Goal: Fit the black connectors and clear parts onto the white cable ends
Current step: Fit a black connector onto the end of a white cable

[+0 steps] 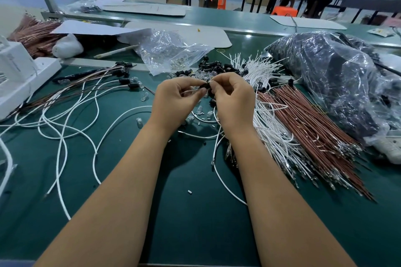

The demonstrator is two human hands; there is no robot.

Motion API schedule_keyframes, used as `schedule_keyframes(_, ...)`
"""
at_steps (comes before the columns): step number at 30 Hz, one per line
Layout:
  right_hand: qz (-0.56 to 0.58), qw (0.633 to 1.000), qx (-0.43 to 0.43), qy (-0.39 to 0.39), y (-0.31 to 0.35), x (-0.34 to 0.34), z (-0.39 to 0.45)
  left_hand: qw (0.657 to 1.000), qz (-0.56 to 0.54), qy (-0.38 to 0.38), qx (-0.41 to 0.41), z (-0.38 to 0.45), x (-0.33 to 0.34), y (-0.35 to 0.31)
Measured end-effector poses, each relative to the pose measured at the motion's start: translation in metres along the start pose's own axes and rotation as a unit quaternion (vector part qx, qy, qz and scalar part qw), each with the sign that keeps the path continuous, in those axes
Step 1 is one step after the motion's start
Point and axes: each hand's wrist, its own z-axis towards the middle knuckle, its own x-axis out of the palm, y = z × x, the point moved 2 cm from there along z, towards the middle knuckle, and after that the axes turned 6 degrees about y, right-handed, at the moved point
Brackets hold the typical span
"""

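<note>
My left hand point(176, 99) and my right hand point(233, 98) meet above the green mat, fingertips together. Between them sits a small black connector point(206, 85), pinched by both hands. A thin white cable end point(191, 91) runs from the left fingers toward it. Behind the hands lies a pile of loose black connectors point(213, 66) mixed with clear parts point(198, 76). More clear parts point(199, 110) lie under the hands. A thick bundle of white cables point(271, 128) fans out on the right.
Brown wires point(308, 123) lie beside the white bundle. Finished cables with black ends point(91, 86) spread to the left. A clear bag point(167, 50) sits behind, a large dark plastic bag point(334, 80) at right, a white box point(19, 76) at left.
</note>
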Motion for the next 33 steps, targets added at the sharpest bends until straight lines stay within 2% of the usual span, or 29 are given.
schedule_keyframes(7,-0.011,0.999,-0.021,0.031,0.0022,0.0022,-0.0029,0.999,0.031,-0.008,0.018,-0.0008,-0.0029,0.0007)
schedule_keyframes(11,0.031,0.998,0.017,0.05,0.001,0.0046,-0.0031,0.999,0.051,-0.007,0.015,-0.0008,-0.0028,0.0035)
schedule_keyframes(18,0.106,0.99,0.087,0.041,-0.0018,0.0063,0.0009,0.986,0.152,-0.055,0.046,-0.0018,0.0003,0.0006)
schedule_keyframes(21,0.141,0.985,0.1,0.023,-0.0025,0.0059,0.0034,0.988,0.13,-0.076,0.028,0.0002,-0.0002,0.0023)
schedule_keyframes(26,0.189,0.976,0.11,0.009,-0.0029,0.0044,0.0046,0.993,0.101,-0.048,0.031,-0.0017,0.0024,-0.0001)
schedule_keyframes(33,0.244,0.962,0.123,-0.005,0.0004,0.0042,0.0054,0.998,0.031,-0.047,0.033,-0.0019,0.0057,-0.004)
